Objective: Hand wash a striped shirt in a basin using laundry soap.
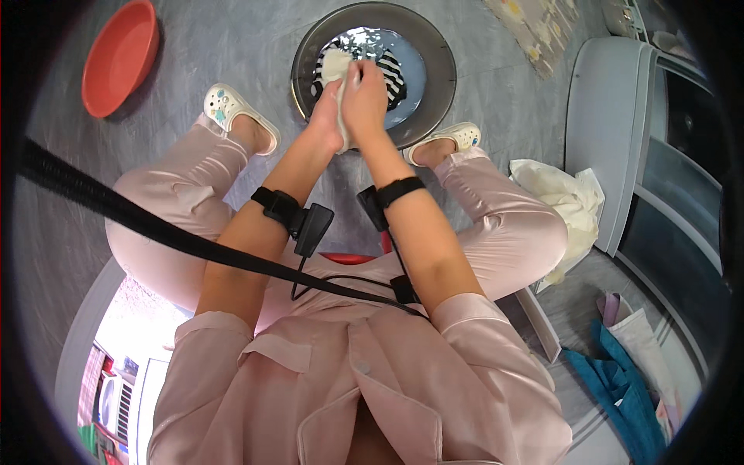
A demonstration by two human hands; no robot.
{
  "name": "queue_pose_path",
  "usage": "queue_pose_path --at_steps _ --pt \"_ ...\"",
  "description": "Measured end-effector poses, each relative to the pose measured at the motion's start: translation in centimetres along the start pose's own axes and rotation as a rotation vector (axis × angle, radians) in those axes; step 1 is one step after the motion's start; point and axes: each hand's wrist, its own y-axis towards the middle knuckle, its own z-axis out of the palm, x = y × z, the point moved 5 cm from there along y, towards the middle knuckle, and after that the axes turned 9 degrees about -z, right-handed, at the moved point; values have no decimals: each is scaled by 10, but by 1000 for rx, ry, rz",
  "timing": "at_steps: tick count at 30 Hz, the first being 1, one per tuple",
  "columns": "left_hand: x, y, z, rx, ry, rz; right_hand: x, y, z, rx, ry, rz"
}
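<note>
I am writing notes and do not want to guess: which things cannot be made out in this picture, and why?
In the head view:
White cloth: its middle is hidden between the left hand and right hand.
Striped cloth: hands and glare on the water hide its full shape.
Red thing: mostly covered by the pink trousers, so its kind is unclear.
Patterned mat: cut off by the upper edge.
</note>
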Motion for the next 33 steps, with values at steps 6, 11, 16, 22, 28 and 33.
queue_pose_path --at_steps 6,11,16,22,28,33 --pt "-9 -5 8 19 -23 107 25 -26 -3 -84 -60 -332" --pt "-4 5 5 57 -50 53 5 4 0 94 -45 -306" --pt "-5 13 -6 -79 124 20 -18 9 10 211 5 54" --pt "-5 11 -3 -144 218 103 -25 12 22 74 -131 -235" --pt "8 8 20 -175 295 -7 -53 13 20 211 -90 70" --pt "-1 8 -6 568 -901 -331 -6 -9 -2 -216 56 -248"
